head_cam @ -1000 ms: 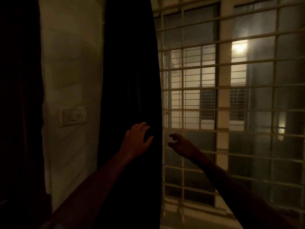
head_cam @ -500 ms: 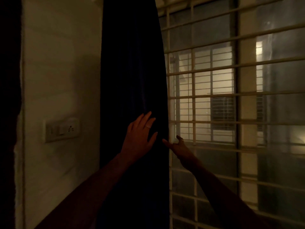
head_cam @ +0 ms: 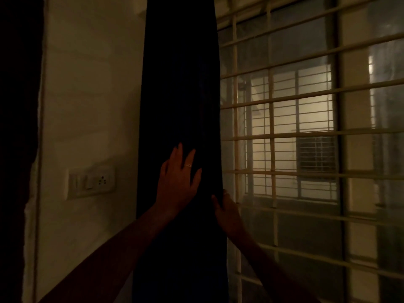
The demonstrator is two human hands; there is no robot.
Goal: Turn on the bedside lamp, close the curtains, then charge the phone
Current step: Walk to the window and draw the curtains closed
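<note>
1. A dark vertical band (head_cam: 17, 149) fills the far left edge; too dim to tell what it is.
2. Right of it is a pale wall (head_cam: 91, 95), dimly lit.
3. Low on that wall sits a switch plate (head_cam: 91, 182) with rocker switches and a three-pin socket.
4. The curtain (head_cam: 181, 84), dark and gathered into a narrow column, hangs between the wall and the window, running from the top of the view to the bottom.
5. The left hand (head_cam: 177, 182) lies flat on the curtain's front, fingers straight and spread, pointing up. It grasps nothing. A ring (head_cam: 188, 165) shows on one finger.
6. The left forearm rises from the lower left, crossing in front of the wall and the curtain.
7. The right hand (head_cam: 226, 209) is at the curtain's right edge, just below and right of the left hand. Its thumb lies on the front of the fabric and its fingers curl behind the edge, grasping the curtain.
8. The right forearm comes up from the lower right.
9. The window (head_cam: 306, 226) stands uncovered right of the curtain, behind a pale grille (head_cam: 271, 103) of crossed bars.
10. Through the glass a lit building front (head_cam: 284, 119) with its own barred windows is visible.
</note>
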